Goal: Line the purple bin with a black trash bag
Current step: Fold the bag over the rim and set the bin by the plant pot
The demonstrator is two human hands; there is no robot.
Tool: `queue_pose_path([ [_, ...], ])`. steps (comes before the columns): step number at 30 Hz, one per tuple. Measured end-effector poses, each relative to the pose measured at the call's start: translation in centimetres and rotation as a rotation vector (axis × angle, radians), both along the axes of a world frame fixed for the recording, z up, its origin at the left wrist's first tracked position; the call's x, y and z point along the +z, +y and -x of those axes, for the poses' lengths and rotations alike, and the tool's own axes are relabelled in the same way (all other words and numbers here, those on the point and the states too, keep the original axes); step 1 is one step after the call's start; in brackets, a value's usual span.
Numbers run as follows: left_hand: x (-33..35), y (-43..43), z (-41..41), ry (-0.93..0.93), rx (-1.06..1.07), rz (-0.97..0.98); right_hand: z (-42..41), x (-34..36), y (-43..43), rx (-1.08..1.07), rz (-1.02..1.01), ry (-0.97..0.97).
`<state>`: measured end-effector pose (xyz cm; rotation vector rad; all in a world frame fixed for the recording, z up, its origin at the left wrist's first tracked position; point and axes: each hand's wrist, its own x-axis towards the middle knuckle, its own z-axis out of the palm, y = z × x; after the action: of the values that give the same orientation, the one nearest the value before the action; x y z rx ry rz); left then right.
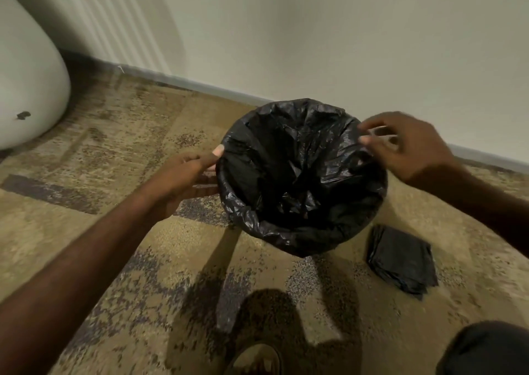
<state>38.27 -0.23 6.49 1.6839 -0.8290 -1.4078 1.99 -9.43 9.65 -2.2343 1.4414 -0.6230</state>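
A black trash bag (300, 174) sits inside a round bin on the carpet, its top folded over the whole rim, so the bin's purple wall is hidden. My left hand (189, 177) grips the left side of the rim over the bag, thumb on top. My right hand (406, 145) is at the right edge of the rim, its fingertips pinching the bag's folded edge; it is slightly blurred.
A flat stack of folded black bags (400, 260) lies on the carpet just right of the bin. A white wall with a baseboard (200, 85) runs behind. A white rounded object (25, 82) stands at far left. My foot (257, 357) is at the bottom.
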Motion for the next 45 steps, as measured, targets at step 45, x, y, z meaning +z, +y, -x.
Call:
queue_pose_path([
  [45, 23.9, -3.8, -30.6, -0.053, 0.54, 0.092, -35.1, 16.7, -7.6, -0.129, -0.873, -1.029],
])
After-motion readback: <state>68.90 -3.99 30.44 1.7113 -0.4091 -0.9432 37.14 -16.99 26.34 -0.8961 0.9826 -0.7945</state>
